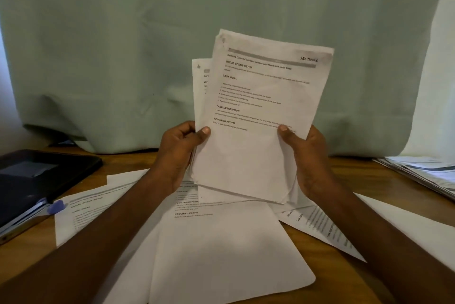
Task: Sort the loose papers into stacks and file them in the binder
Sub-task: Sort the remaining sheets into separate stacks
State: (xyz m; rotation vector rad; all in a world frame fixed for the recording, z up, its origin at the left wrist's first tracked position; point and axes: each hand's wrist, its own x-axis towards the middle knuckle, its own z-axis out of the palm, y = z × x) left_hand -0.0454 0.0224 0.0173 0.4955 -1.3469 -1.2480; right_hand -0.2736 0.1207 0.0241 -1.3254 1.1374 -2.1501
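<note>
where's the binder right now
The dark binder lies closed at the far left of the wooden table in the head view, beside the loose papers, left of the left hand.

- Wooden table (327, 276), brown, bare patches showing.
- Loose printed sheets (221, 249) spread across the middle, overlapping.
- Dark binder (37, 180) on the left edge.
- Paper stack (423, 173) at far right.

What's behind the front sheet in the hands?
Behind the front sheet, more sheets are fanned out at its left and bottom edges. Left hand and right hand grip the bundle. Their count and text are covered.
</note>
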